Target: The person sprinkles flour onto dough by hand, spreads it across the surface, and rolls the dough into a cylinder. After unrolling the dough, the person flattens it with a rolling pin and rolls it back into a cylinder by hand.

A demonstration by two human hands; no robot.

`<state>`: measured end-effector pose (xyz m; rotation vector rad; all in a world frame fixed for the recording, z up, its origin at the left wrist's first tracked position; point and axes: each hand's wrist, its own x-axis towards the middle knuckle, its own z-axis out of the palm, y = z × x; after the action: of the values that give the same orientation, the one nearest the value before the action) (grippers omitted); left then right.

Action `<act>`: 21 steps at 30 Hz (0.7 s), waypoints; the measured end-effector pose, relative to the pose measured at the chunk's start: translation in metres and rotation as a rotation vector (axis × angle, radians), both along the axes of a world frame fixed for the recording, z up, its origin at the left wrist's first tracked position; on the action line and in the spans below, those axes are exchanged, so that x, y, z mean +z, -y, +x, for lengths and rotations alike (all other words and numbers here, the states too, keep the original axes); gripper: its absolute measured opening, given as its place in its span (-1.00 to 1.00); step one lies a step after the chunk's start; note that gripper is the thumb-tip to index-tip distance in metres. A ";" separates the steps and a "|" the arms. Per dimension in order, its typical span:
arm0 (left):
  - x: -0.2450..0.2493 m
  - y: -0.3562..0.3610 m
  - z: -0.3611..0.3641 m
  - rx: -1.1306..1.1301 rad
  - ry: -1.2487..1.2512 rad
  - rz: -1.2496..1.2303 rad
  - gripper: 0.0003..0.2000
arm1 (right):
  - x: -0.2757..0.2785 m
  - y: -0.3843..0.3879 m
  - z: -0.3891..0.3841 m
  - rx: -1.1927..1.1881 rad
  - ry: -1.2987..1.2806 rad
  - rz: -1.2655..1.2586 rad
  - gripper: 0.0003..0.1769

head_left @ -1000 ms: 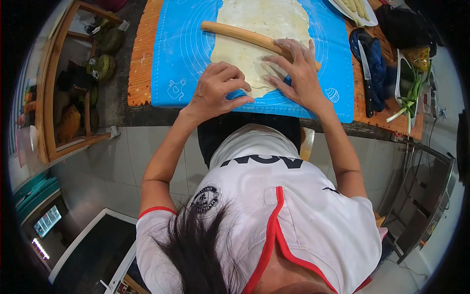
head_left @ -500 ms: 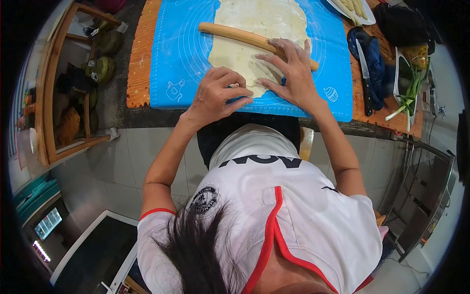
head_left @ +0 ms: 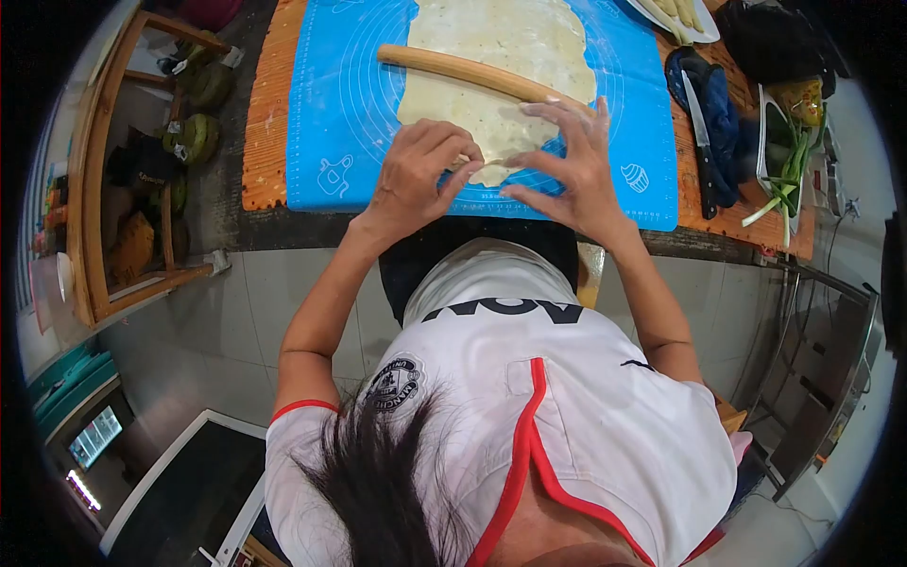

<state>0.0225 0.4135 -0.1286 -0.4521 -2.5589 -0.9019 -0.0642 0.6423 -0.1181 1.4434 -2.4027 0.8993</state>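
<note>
A thin, pale sheet of dough (head_left: 453, 109) with small flecks lies on a blue silicone mat (head_left: 331, 123). My left hand (head_left: 425, 175) is closed at the dough's near edge, thumb and forefinger pinching it. To the right, my right hand (head_left: 572, 170) has its fingers spread, with thumb and forefinger apart beside the same edge. Across the dough rests a wooden rolling pin (head_left: 453, 68), slightly slanted; its right end is partly hidden behind my right fingers.
A knife (head_left: 699, 123) lies on the wooden table (head_left: 267, 123) beside a dark blue cloth (head_left: 726, 132). Green onions (head_left: 789, 180) stick out of a tray at the right. A white plate (head_left: 710, 28) holds pale dough strips at the back right.
My right hand has shifted slightly right and down, its fingers coming off the rolling pin's right part. My left hand has turned a little, still pinching the dough edge.
</note>
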 end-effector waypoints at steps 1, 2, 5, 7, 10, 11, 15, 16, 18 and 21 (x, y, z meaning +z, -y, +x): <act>0.002 0.002 -0.002 0.004 0.001 -0.009 -0.87 | 0.000 0.003 0.002 0.020 -0.001 0.002 -0.72; 0.002 0.004 -0.004 0.010 0.000 -0.018 -0.88 | -0.003 0.005 0.004 0.017 -0.002 0.005 -0.73; 0.001 0.010 -0.005 0.007 -0.020 -0.039 -0.89 | -0.010 0.012 0.003 0.008 -0.019 0.004 -0.76; 0.001 0.014 -0.003 0.021 0.007 -0.025 -0.90 | -0.011 0.013 0.003 -0.008 -0.040 0.000 -0.77; -0.003 0.017 0.001 0.025 0.035 -0.023 -0.86 | -0.019 0.014 0.003 0.028 -0.165 0.019 -0.77; -0.004 0.017 0.002 0.024 0.042 -0.026 -0.84 | -0.019 0.014 0.004 0.027 -0.167 0.019 -0.78; 0.000 0.017 0.004 -0.070 0.026 -0.014 -0.71 | -0.013 0.017 0.006 0.008 -0.137 0.001 -0.81; 0.001 0.016 0.004 -0.078 0.032 -0.015 -0.68 | -0.011 0.018 0.007 -0.005 -0.118 -0.007 -0.81; 0.000 0.017 0.003 -0.090 0.038 -0.010 -0.65 | -0.012 0.019 0.010 -0.012 -0.097 -0.008 -0.82; -0.002 0.020 0.003 -0.081 0.052 0.008 -0.64 | -0.015 0.023 0.011 0.002 -0.136 -0.005 -0.84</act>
<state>0.0260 0.3931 -0.1309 -0.5395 -2.5999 -0.9635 -0.0534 0.6195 -0.1336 1.4563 -2.2990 0.7800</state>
